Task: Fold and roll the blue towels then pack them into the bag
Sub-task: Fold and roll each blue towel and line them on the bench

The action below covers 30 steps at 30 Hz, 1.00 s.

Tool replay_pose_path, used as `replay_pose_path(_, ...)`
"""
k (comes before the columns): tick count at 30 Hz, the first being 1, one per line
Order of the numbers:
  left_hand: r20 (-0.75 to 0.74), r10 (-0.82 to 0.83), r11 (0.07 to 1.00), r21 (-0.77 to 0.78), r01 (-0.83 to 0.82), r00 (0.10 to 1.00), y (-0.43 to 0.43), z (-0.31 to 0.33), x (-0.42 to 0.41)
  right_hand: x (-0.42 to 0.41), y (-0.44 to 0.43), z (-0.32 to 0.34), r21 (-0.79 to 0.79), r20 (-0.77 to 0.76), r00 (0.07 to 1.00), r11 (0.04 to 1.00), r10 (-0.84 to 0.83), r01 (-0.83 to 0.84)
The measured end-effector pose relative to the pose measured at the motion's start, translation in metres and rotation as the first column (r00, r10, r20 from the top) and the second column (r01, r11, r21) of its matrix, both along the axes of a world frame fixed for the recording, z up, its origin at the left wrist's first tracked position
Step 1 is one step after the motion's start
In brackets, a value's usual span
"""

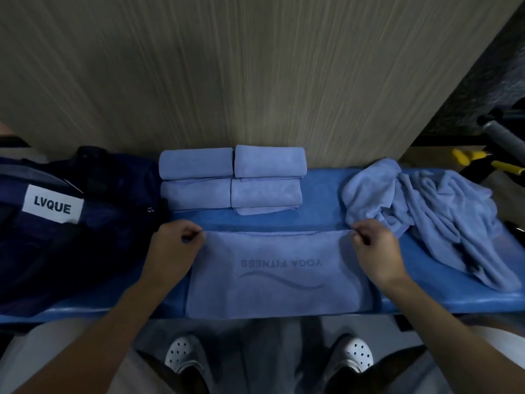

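A folded blue towel (279, 275) printed "YOGA FITNESS" lies flat on the blue bench (321, 220) in front of me. My left hand (174, 245) pinches its far left corner and my right hand (375, 248) pinches its far right corner. Behind it, several rolled blue towels (231, 177) lie in two rows against the wall. A heap of loose blue towels (426, 211) sits on the bench at the right. The dark navy bag (65, 223) with a white "LVQUE" label rests at the left end.
A wood-grain wall (227, 81) rises right behind the bench. Yellow-handled tools (488, 163) and a grey tube lie on a surface at the far right. My feet in white clogs stand on the floor below the bench's front edge.
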<state>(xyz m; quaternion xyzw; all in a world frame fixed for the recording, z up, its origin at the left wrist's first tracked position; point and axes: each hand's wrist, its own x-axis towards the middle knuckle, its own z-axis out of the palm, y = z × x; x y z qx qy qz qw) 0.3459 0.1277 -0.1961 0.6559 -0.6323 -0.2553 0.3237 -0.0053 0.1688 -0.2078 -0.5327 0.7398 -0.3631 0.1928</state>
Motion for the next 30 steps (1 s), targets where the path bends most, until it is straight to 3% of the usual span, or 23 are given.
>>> replay_pose_path(10, 0.174, -0.006, 0.999, -0.048, 0.014, 0.985, 0.003, -0.006, -0.004, 0.004, -0.006, -0.01, -0.048, -0.088, 0.995, 0.998, 0.042, -0.046)
replay_pose_path(12, 0.334, -0.037, 0.976, -0.191, 0.106, 0.942, 0.009, -0.004, -0.01, 0.004, -0.004, -0.006, -0.042, -0.095, 0.994, 0.998, 0.046, -0.05)
replay_pose_path(15, 0.473, -0.222, 0.871, -0.296, 0.391, 0.853, 0.026, 0.002, -0.032, 0.007, 0.004, 0.001, -0.096, -0.341, 0.939, 0.993, 0.033, -0.07)
replay_pose_path(17, 0.532, -0.382, 0.812, -0.198, 0.549, 0.756, 0.037, -0.005, -0.047, 0.019, 0.014, 0.003, -0.098, -0.46, 0.877, 0.974, 0.136, -0.203)
replay_pose_path(19, 0.595, -0.473, 0.779, -0.061, 0.624, 0.649, 0.044, -0.018, -0.055, 0.037, 0.026, -0.001, 0.0, -0.551, 0.771, 0.925, 0.318, -0.381)
replay_pose_path(23, 0.678, -0.491, 0.803, 0.108, 0.586, 0.548, 0.044, -0.035, -0.051, 0.054, 0.034, -0.022, 0.277, -0.638, 0.584, 0.857, 0.502, -0.434)
replay_pose_path(27, 0.727, -0.477, 0.827, 0.179, 0.534, 0.494, 0.044, -0.038, -0.049, 0.05, 0.03, -0.027, 0.376, -0.64, 0.546, 0.84, 0.541, -0.391)
replay_pose_path(30, 0.745, -0.465, 0.833, 0.186, 0.521, 0.478, 0.043, -0.038, -0.047, 0.044, 0.023, -0.024, 0.392, -0.619, 0.594, 0.858, 0.514, -0.333)
